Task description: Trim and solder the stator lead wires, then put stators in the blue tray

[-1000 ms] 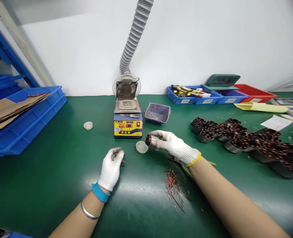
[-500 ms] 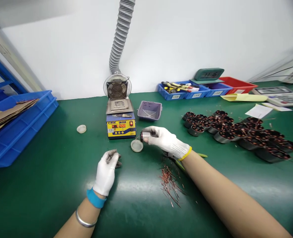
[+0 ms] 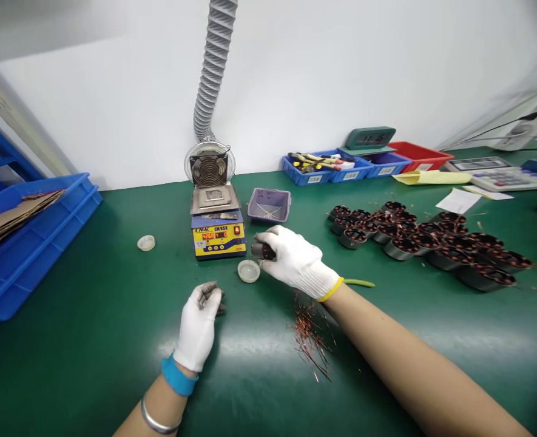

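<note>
My right hand, in a white knit glove, grips a small motor stator wound with copper wire, held just above a shallow white dish. The dish sits in front of a blue and yellow solder pot with a red digital display. My left hand, also gloved, rests on the green mat with its dirty fingertips curled together; whether they hold anything I cannot make out. A heap of cut copper wire ends lies by my right forearm.
Rows of wound stators fill the right of the mat. A small purple tray, a fan with a ribbed hose, blue and red bins with tools, a white cap and a blue crate with cardboard stand around.
My right hand has turned the stator and lowered it a little toward the dish. My left hand stays curled on the mat. The view has shifted right.
</note>
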### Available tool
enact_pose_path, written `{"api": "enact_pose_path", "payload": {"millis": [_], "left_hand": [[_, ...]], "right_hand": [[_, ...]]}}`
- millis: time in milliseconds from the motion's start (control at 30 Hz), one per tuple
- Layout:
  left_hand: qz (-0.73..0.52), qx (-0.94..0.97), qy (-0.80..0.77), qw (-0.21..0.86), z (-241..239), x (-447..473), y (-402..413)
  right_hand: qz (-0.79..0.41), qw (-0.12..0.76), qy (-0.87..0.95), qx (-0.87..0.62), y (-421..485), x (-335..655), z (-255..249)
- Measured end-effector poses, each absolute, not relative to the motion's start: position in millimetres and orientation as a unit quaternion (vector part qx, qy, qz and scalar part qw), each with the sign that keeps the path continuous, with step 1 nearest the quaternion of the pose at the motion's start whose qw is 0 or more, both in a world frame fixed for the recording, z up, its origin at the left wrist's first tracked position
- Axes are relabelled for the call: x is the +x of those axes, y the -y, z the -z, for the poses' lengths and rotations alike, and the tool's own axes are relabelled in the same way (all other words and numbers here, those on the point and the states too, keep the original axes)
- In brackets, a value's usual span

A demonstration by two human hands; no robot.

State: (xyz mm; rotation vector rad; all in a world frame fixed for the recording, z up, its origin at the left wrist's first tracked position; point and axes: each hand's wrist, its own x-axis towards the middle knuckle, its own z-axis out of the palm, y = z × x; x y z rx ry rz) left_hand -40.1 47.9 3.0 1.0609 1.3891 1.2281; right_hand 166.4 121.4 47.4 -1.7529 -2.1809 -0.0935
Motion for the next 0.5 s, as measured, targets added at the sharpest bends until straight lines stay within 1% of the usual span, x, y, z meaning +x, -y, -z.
{"api": "enact_pose_path", "payload": {"millis": [100,167,333,500], "left_hand": [[-0.486,0.458,-0.566,0.483,4.0,-36.8,-47.4],[-0.472,0.474,-0.567,0.48,6.7,-34.1,-48.2],[-0.445,0.504,-0.572,0.469,4.8,-29.7,-49.7],[-0.429,0.518,-0.575,0.465,4.7,-28.3,-49.1]], "right_hand": [[0.059,0.23,0.746,-0.623,-140.4,158.4,-71.5],[0.088,0.252,0.745,-0.611,-165.6,146.6,-92.9],[0.125,0.213,0.773,-0.585,-243.2,104.3,-137.3],[0.119,0.185,0.789,-0.573,-284.9,72.9,-139.4]]}}
